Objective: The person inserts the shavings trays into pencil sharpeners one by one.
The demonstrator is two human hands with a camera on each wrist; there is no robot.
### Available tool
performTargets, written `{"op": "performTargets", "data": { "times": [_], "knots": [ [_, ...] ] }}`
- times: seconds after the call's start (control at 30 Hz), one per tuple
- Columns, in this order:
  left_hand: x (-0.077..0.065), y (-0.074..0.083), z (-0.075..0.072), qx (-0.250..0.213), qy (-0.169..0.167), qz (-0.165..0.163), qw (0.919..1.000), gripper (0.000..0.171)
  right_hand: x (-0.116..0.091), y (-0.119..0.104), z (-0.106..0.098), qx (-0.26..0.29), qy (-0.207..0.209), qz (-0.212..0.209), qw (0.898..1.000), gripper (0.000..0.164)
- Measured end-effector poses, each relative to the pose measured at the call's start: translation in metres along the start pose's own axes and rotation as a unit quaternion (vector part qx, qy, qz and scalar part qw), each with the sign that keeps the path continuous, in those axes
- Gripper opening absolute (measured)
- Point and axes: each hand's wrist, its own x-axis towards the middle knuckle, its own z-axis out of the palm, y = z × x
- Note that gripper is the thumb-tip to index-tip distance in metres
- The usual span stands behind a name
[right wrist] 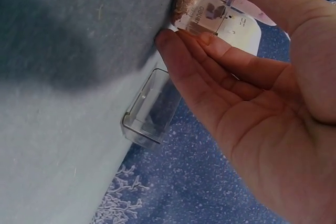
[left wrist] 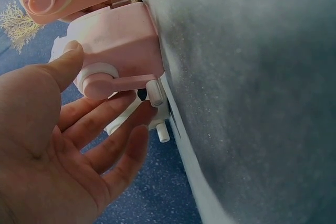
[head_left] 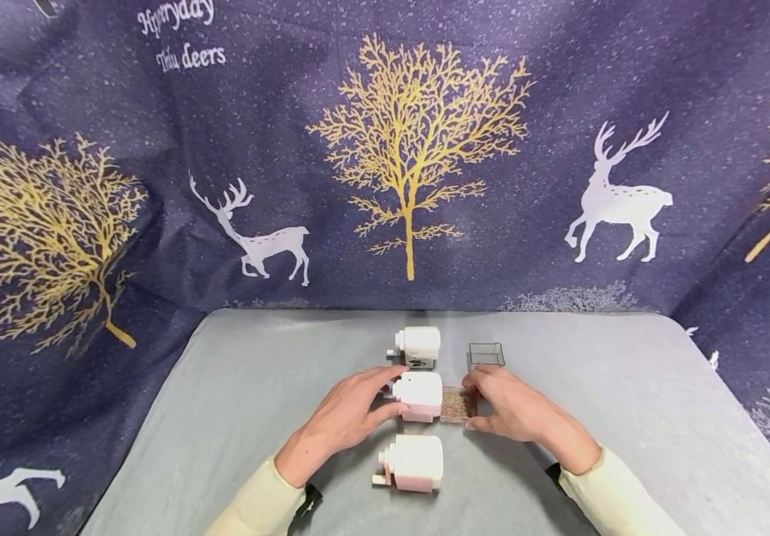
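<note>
Left grip (head_left: 350, 408) pinches the middle sharpener (head_left: 421, 398), right grip (head_left: 512, 402) a partly hidden drawer (head_left: 456, 405).

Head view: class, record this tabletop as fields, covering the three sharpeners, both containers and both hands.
Table: grey
Far sharpener: white, dark print
Middle sharpener: white and pink
Near sharpener: white and pink
Shavings container: right of the middle sharpener
Clear container: beyond the right hand, no contents visible
Left hand: grips the middle sharpener
Right hand: pinches the shavings container

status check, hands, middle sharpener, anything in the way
Left hand holding middle sharpener. Right hand gripping shavings drawer beside it. Clear box just beyond right hand, seemingly not blocking.
</note>
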Motion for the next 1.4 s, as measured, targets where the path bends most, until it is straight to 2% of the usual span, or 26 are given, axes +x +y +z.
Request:
{"op": "performTargets", "data": {
  "times": [0.63,1.4],
  "knots": [
    [0.000,0.002,-0.002,-0.005,0.002,-0.005,1.0000,0.064,0.009,-0.004,0.003,0.005,0.007,-0.003,1.000,0.052],
    [0.000,0.002,-0.002,-0.006,0.005,-0.004,1.0000,0.062,0.018,-0.011,0.003,0.007,-0.019,0.012,1.000,0.051]
  ]
}}
